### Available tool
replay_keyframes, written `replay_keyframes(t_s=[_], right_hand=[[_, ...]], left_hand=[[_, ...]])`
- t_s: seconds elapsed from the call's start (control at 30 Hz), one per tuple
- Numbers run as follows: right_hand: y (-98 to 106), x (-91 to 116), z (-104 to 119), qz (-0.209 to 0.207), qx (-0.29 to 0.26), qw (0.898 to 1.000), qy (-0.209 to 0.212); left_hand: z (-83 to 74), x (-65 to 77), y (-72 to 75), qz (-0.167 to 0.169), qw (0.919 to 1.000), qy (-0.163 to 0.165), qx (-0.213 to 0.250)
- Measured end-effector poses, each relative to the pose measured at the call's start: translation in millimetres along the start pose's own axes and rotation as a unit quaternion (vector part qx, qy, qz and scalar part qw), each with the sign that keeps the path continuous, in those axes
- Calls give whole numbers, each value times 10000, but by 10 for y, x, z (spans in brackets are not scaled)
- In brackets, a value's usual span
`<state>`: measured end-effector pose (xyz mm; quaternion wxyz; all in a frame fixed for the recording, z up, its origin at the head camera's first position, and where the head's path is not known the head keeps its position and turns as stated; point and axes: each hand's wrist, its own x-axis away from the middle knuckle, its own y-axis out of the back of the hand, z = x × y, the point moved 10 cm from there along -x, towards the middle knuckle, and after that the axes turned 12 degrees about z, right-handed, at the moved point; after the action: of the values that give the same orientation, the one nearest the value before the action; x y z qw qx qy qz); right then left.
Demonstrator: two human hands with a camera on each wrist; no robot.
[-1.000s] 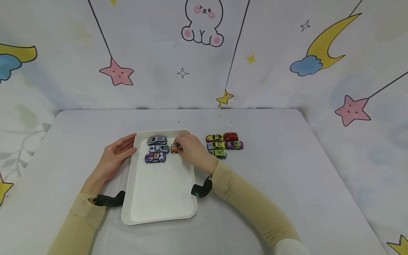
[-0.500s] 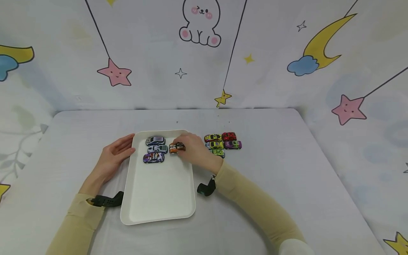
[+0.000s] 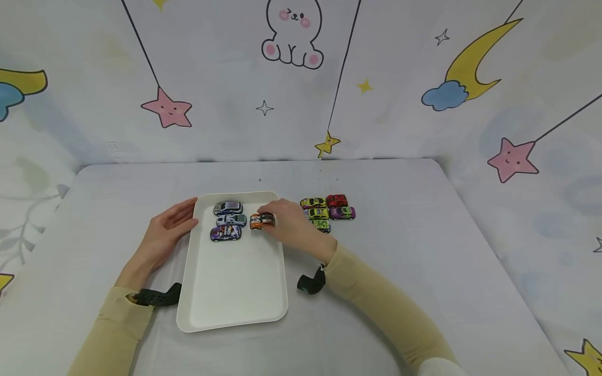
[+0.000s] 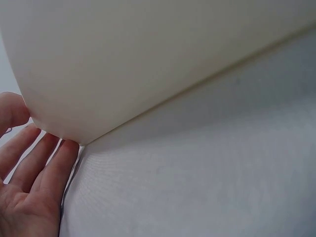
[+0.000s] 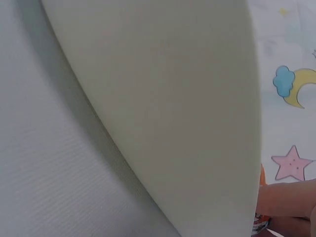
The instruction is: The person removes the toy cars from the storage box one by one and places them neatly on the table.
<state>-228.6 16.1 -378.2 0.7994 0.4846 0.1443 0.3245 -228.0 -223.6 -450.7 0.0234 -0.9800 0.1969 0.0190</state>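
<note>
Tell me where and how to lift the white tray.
Take the white tray by both long walls, toward the far end, coming from left and right at once. Those walls stand raised along its length, and the toy cars inside sit near that end, probably making it heavier.

In the head view, the left arm [image 3: 110, 324] lies between seven and eight o'clock, its forearm slanting toward one; the left hand [image 3: 162, 235] has its fingers [image 4: 61, 165] extended. The right arm [image 3: 385, 303] lies toward five o'clock, forearm and right hand [image 3: 293, 224] aimed toward ten, fingers bent in a pinch.
</note>
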Motion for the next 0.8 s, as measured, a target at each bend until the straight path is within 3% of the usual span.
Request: replay_keyframes(t_s=[0.37,0.57,0.8], right_hand=[[131,221,-32,-404,-211,9990,14],[163,327,-77,-416,-243,9988,-61],[186,462,-181,-718,-257,9968,225]], left_hand=[[-4,-3,1,-20,10000,-12,20],[-19,0,0,-10,10000,-50,-6],[-17,3,-8,0,10000,-55,79]])
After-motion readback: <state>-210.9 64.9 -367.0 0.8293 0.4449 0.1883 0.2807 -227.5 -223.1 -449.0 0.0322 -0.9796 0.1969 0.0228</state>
